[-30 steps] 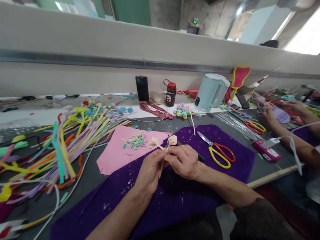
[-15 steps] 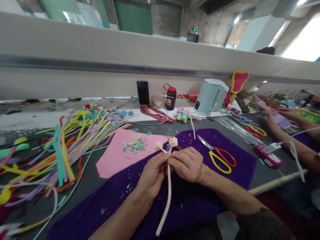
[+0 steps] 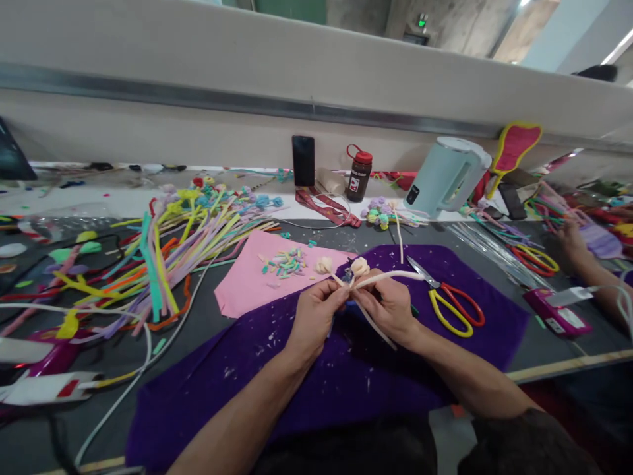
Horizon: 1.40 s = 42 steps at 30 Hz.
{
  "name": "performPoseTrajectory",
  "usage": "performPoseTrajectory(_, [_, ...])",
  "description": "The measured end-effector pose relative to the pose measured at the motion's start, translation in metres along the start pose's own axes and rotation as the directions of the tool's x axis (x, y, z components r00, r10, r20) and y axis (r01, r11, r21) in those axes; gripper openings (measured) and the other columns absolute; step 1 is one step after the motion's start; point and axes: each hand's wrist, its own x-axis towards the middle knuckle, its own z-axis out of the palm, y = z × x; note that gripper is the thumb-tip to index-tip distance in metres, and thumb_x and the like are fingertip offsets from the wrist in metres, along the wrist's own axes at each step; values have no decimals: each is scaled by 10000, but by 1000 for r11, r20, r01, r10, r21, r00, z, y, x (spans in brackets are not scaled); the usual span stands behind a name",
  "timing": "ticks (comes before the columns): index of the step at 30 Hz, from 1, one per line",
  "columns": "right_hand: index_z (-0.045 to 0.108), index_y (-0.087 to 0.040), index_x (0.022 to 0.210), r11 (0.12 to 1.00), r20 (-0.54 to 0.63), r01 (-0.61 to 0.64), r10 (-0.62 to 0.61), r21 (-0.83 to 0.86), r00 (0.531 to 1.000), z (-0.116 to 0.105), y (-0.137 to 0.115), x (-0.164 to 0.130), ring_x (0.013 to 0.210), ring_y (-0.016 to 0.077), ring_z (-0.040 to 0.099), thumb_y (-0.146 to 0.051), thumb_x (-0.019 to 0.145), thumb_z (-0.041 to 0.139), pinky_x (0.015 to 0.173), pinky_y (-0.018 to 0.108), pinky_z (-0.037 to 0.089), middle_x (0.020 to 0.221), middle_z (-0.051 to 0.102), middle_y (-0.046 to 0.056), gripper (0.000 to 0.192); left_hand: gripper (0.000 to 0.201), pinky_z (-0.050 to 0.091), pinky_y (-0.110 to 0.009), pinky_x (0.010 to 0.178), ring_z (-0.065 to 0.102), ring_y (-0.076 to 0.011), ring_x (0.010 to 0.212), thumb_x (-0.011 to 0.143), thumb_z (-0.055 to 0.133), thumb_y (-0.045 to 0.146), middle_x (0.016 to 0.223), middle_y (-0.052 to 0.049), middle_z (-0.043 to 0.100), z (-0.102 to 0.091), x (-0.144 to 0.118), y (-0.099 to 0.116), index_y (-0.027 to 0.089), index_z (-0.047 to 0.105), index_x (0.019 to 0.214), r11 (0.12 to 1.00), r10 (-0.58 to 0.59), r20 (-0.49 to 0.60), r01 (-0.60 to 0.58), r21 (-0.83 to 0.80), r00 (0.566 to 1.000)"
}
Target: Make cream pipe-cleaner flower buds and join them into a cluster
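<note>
The person's left hand (image 3: 316, 315) and right hand (image 3: 393, 309) meet just below the centre of the frame, thumbs and fingertips pinched on the cream stems (image 3: 372, 320) of two small cream flowers (image 3: 361, 266). The flower heads stand above the fingertips, side by side and slightly apart. One stem bends out over the right hand towards the scissors, and another slants down below the right hand. How the stems cross between the fingertips is too small to tell.

Under the hands, a purple cloth (image 3: 208, 389) spreads across the lower middle. The scissors (image 3: 448, 300), with one red and one yellow handle, lie on it right of centre. Left of the hands, a pink sheet (image 3: 236, 290) bears a scatter of short pastel pieces (image 3: 285, 262).

Near the upper centre, a dark bottle (image 3: 357, 179) with a red cap carries a line of white lettering, too small to read, above a white square label with a red mark. To its right, a pale blue kettle (image 3: 440, 177) has a dark panel with an illegible white mark. At right, a magenta box (image 3: 558, 313) bears a white label whose print cannot be made out. The green lit sign (image 3: 422, 21) at the top is likewise unreadable. A co-worker's hand (image 3: 573, 243) shows at the right edge.
</note>
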Motion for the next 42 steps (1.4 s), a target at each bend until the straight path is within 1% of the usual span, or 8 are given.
performPoseTrajectory(12, [611,-166,757,992,-45,-114,117,56,992,2,-1,1,515,91,476,-246,791,555,493,213,386,638,577,-2,103,95,391,-222,634,514,-132,633,650,686,248,640,-19,616,4,-3,7,155,683,631,996,82,-9,-82,26,997])
performPoseTrajectory(20, [602,-162,726,924,39,-320,319,211,947,1,-1,0,465,80,475,-257,770,575,446,189,390,562,549,-28,108,68,390,-219,618,508,-112,588,634,691,227,608,-8,623,3,-1,8,164,683,609,992,91,-26,-88,93,995])
performPoseTrajectory(24, [613,-159,741,893,70,-358,352,273,933,2,-1,0,465,74,476,-253,770,570,441,186,394,575,557,-24,108,113,391,-206,546,510,-100,549,638,678,232,592,-14,608,-1,4,4,142,640,581,993,-109,26,110,-50,994])
performPoseTrajectory(28, [623,-155,769,873,86,-380,372,306,924,2,-1,2,460,71,478,-256,783,544,442,188,402,583,566,-21,128,139,406,-194,520,562,-110,597,650,667,250,686,-43,636,-6,10,-1,127,657,715,904,-324,130,347,-248,937])
performPoseTrajectory(32, [621,-156,769,880,89,-372,362,296,928,0,0,2,458,72,482,-246,783,543,446,189,408,576,564,-24,120,158,436,-195,550,591,-114,642,646,672,240,718,-42,653,-9,11,-1,135,662,764,857,-374,157,405,-317,914])
performPoseTrajectory(37, [621,-168,765,927,61,-317,311,199,948,-2,5,0,458,79,491,-221,790,534,449,196,405,571,557,-29,105,178,418,-181,506,588,-115,630,664,677,295,704,-53,650,-8,8,3,126,633,703,924,-293,164,323,-204,942])
performPoseTrajectory(39, [622,-171,779,957,15,-254,255,140,967,-5,7,0,466,80,495,-214,799,531,454,203,404,597,569,-23,103,183,411,-178,501,571,-105,609,679,667,309,678,-41,636,-7,7,4,132,627,703,951,-256,133,274,-145,958])
performPoseTrajectory(42, [631,-181,831,998,-56,-65,66,17,996,-17,8,6,603,116,566,-188,798,547,553,244,455,733,623,19,91,175,404,-180,504,542,-92,574,691,656,310,639,-27,617,-5,5,6,141,617,670,977,-193,90,199,-69,977])
